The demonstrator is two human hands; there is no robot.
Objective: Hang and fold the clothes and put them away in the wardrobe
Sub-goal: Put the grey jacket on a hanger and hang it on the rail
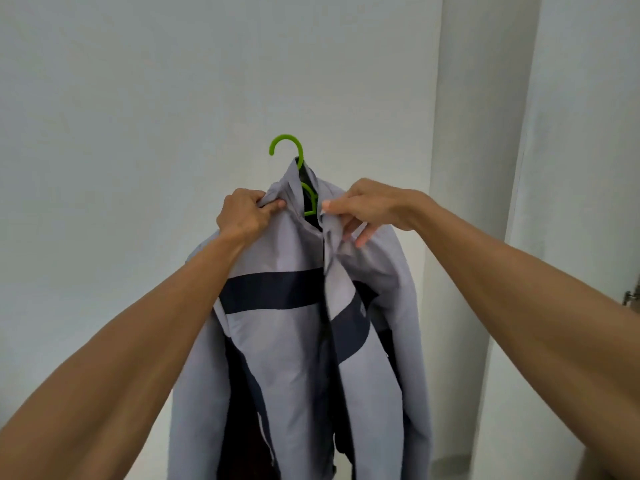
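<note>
A person holds a jacket (287,341) up in the air in front of a plain pale wall (138,116). The jacket is light grey with a wide dark blue band (273,292) across the chest, and more dark blue lower down. It sits on a bright green hanger (286,143). The hook of the hanger sticks up above the collar (294,181) and touches nothing. A bit more green shows inside the open neck. The left hand (244,213) is curled tight and grips a bunch of cloth at the left side of the collar. The right hand (370,206) pinches the front edge of the jacket just under the collar with its thumb and first finger. Its other fingers hang loose against the cloth. The front of the jacket hangs open in a thin gap down the middle, and it looks dark inside. A small pale mark (362,308) sits on the dark band on the right half, but it is too blurry to read. A small metal part (631,296) shows at the far right edge.
</note>
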